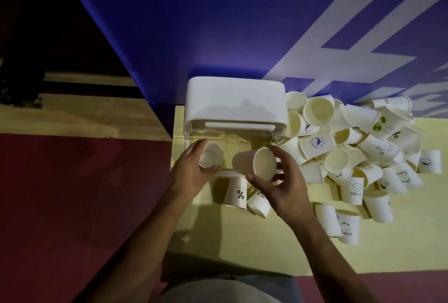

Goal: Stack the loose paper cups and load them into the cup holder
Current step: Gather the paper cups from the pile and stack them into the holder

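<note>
A white cup holder point(234, 106) with a clear front stands at the back of a pale yellow table point(242, 242). My left hand point(191, 171) grips a white paper cup point(211, 156) at the holder's front left, mouth facing me. My right hand point(278, 181) holds a second paper cup point(254, 163) tilted on its side in front of the holder, mouth toward the right. Two printed cups, one marked "%" point(237, 193), lie below my hands. A big heap of loose paper cups point(351, 147) covers the table to the right.
A blue panel with white lettering point(218, 24) rises behind the holder. The table's left edge point(173, 145) drops to a dark red floor point(72, 205). Bare tabletop lies near me, in front of the cups.
</note>
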